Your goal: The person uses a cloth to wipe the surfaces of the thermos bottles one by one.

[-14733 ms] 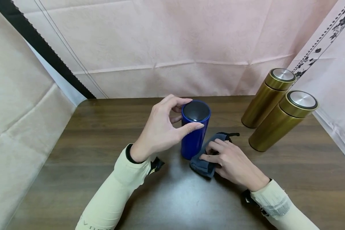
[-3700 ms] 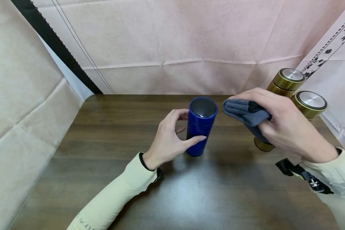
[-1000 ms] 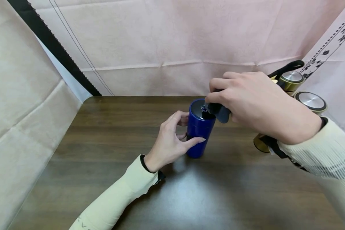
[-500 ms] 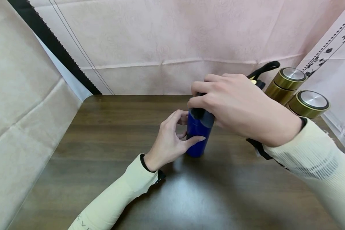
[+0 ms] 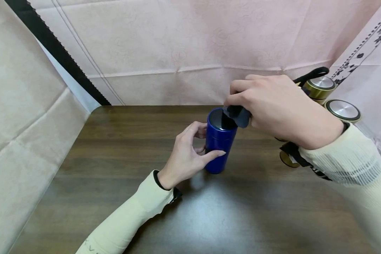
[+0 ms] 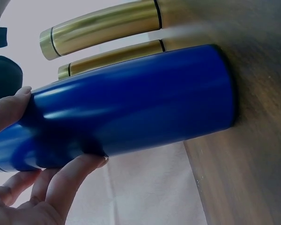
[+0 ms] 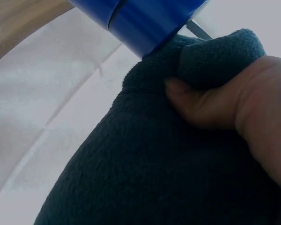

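Observation:
A dark blue thermos [image 5: 220, 146] with a black lid top stands upright on the table. My left hand [image 5: 188, 151] grips its side, thumb in front and fingers behind, as the left wrist view also shows on the blue wall [image 6: 140, 98]. Above, my right hand [image 5: 273, 106] pinches a bunched blue-grey cloth [image 5: 241, 116] at the right part of the lid top. In the right wrist view the thumb presses into the fuzzy cloth [image 7: 131, 154], which meets the thermos's top rim. The far fingers of the right hand are mostly hidden there.
Two gold thermoses with silver lid tops, a rear one [image 5: 322, 84] and a front one [image 5: 343, 110], stand on the right, partly behind my right arm. A pale cloth backdrop [image 5: 193, 53] hangs along the wooden table's [image 5: 130, 141] back edge.
The cloth was on the table at first, then lifted; it passed left over the lid top and is now back at its right side. My left hand sits lower on the thermos than at first.

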### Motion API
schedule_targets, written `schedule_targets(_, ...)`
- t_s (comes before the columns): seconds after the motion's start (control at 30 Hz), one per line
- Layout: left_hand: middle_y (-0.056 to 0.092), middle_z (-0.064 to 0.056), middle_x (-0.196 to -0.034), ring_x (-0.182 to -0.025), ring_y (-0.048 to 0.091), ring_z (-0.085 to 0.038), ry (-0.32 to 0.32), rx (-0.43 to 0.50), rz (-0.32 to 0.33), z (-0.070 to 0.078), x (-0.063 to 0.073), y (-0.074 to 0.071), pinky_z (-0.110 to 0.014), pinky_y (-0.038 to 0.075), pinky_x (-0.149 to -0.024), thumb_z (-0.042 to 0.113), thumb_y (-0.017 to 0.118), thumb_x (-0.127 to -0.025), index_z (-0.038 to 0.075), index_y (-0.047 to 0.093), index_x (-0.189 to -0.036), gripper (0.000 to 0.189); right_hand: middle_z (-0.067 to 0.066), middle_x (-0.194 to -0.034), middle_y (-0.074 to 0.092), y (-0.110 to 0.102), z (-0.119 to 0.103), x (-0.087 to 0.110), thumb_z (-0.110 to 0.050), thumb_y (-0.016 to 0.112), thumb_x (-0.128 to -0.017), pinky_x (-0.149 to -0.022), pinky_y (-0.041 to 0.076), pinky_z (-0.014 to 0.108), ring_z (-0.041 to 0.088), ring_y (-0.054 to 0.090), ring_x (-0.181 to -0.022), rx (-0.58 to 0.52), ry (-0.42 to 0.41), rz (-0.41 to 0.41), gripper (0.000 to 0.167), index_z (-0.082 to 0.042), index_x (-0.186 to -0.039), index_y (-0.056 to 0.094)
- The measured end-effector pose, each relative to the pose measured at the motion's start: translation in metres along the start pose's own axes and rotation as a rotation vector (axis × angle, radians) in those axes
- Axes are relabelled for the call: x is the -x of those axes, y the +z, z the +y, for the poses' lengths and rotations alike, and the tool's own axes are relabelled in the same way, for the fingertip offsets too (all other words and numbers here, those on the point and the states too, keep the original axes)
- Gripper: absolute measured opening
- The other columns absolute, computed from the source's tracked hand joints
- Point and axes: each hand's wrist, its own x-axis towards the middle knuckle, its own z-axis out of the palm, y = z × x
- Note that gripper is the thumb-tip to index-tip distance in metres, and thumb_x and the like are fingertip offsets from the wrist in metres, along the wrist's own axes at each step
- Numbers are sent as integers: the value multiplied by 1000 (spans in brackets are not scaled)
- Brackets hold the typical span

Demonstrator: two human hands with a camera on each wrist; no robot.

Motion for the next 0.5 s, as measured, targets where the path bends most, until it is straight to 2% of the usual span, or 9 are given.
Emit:
schedule_targets(0.27, 65, 2, -106, -100, 63, -11, -10, 6, -5, 1, -1, -1, -31, 64, -71, 21, 93, -75, 16, 60, -121, 58, -5, -87, 57, -2, -7, 16, 5, 80, -60, -57, 51, 43, 22, 57, -81, 37, -97, 67, 47, -22, -99, 75)
schedule_targets(0.5, 64, 1, -105, -100, 63, -12, 4, 8, -9, 1, -1, 2, -33, 64, -71, 19, 93, -75, 15, 60, -119, 55, -7, -94, 58, -4, -21, 7, 4, 80, -61, -64, 53, 42, 21, 57, -84, 43, -160, 50, 49, -28, -98, 73)
